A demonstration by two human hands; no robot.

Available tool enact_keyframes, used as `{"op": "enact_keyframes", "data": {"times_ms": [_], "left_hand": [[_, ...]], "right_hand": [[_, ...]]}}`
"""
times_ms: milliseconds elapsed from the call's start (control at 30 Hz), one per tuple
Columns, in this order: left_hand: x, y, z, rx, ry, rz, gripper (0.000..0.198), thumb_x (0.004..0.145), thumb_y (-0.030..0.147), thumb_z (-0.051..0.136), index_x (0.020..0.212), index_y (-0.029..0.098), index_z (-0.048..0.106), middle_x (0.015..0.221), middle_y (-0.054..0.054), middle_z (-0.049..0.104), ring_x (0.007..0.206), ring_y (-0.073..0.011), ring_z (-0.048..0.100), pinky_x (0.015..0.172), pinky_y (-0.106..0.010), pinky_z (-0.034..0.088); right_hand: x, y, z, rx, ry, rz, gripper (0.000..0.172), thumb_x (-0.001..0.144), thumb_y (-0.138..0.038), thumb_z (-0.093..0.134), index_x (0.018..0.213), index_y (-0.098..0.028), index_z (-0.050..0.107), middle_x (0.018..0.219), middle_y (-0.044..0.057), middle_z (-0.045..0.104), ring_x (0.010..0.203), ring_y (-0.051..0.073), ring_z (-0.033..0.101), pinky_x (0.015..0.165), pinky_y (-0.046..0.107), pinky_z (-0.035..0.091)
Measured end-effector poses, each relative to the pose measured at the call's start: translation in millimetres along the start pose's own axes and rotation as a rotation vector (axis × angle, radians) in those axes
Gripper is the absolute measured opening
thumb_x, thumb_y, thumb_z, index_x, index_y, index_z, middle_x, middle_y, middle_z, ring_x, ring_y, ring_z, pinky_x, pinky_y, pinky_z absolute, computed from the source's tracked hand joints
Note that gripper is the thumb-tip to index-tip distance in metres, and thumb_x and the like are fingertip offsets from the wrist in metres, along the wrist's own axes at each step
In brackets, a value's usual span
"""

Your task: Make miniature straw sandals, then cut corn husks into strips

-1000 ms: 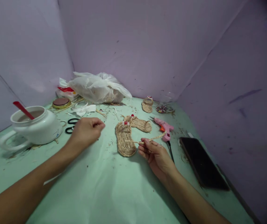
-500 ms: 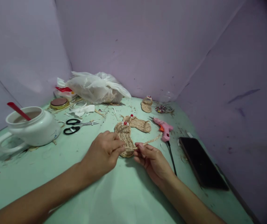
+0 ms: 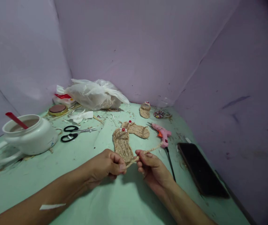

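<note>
1. Nearest, at lower centre: left hand [image 3: 104, 167] and right hand [image 3: 154, 168] both pinching a braided cord [image 3: 132, 162]. Short span between them passes the near end of a woven sole [image 3: 122, 143]; contact unclear. Free tail runs right and up, ending by the glue gun's grip.
2. Step in hand, as judged: straightening or measuring the cord. Next move would call for a firm pinch at both points and the strand kept untwisted.
3. Right of frame: dark phone [image 3: 201, 168], lying flat.
4. Mid-frame: beaded second sole [image 3: 137, 129], just beyond the first; pink glue gun [image 3: 163, 132] to its right; scissors [image 3: 76, 132] left of centre, spread slightly, untouched.
5. Farther, upper centre: small woven sandal [image 3: 144, 111], plastic bag [image 3: 93, 95] to its left.
</note>
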State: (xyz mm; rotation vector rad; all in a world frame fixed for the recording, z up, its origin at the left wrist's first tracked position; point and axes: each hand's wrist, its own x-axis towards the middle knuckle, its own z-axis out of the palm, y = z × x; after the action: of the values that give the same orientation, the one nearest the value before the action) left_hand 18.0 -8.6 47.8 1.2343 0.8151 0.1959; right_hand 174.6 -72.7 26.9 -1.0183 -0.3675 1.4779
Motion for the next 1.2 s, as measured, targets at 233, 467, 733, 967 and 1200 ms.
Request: {"op": "enact_keyframes", "data": {"times_ms": [233, 467, 733, 967, 1200], "left_hand": [[1.8, -8.0, -5.5, 0.292, 0.063, 0.175, 0.030, 0.063, 0.040, 0.062, 0.063, 0.011, 0.062, 0.054, 0.003, 0.042, 0.053, -0.0083, 0.032, 0.050, -0.023, 0.023], [0.1, 3.6, -18.8, -0.005, 0.320, 0.130, 0.055, 0.065, 0.063, 0.054, 0.073, 0.009, 0.067, 0.048, 0.003, 0.040, 0.046, -0.0080, 0.030, 0.044, -0.022, 0.021], [-6.4, 4.6, -14.0, 0.455, 0.445, 0.392, 0.028, 0.068, 0.040, 0.062, 0.075, 0.014, 0.069, 0.074, -0.004, 0.062, 0.068, -0.0147, 0.052, 0.062, -0.025, 0.038], [-2.5, -4.6, -4.5, 0.717, 0.324, 0.302, 0.017, 0.070, 0.020, 0.050, 0.063, 0.014, 0.064, 0.062, -0.001, 0.058, 0.063, -0.0132, 0.050, 0.061, -0.025, 0.037], [0.8, -4.5, -4.7, 0.562, 0.300, 0.239, 0.014, 0.066, 0.022, 0.049, 0.061, 0.013, 0.058, 0.056, 0.002, 0.050, 0.058, -0.0112, 0.042, 0.056, -0.023, 0.032]], "right_hand": [[2.6, 7.1, 2.5, -0.094, 0.071, -0.006, 0.029, 0.047, -0.026, 0.084, 0.064, -0.007, 0.069, 0.051, 0.000, 0.060, 0.041, 0.006, 0.053, 0.039, 0.014, 0.047], [3.9, 7.4, 1.4, -0.068, 0.112, -0.065, 0.034, 0.043, -0.026, 0.085, 0.065, -0.007, 0.068, 0.053, 0.002, 0.063, 0.042, 0.007, 0.054, 0.041, 0.016, 0.047], [3.3, 14.4, 2.3, -0.113, 0.125, -0.079, 0.034, 0.043, -0.029, 0.085, 0.064, -0.008, 0.068, 0.051, 0.001, 0.061, 0.042, 0.007, 0.053, 0.042, 0.018, 0.047], [1.8, 18.1, 3.2, -0.077, 0.093, -0.078, 0.033, 0.045, -0.028, 0.085, 0.069, -0.010, 0.070, 0.055, -0.001, 0.062, 0.051, 0.008, 0.057, 0.052, 0.019, 0.051], [2.5, 13.2, 1.4, 0.110, 0.039, 0.050, 0.026, 0.050, -0.020, 0.084, 0.067, -0.011, 0.066, 0.056, 0.001, 0.066, 0.050, 0.010, 0.062, 0.050, 0.017, 0.054]]}}
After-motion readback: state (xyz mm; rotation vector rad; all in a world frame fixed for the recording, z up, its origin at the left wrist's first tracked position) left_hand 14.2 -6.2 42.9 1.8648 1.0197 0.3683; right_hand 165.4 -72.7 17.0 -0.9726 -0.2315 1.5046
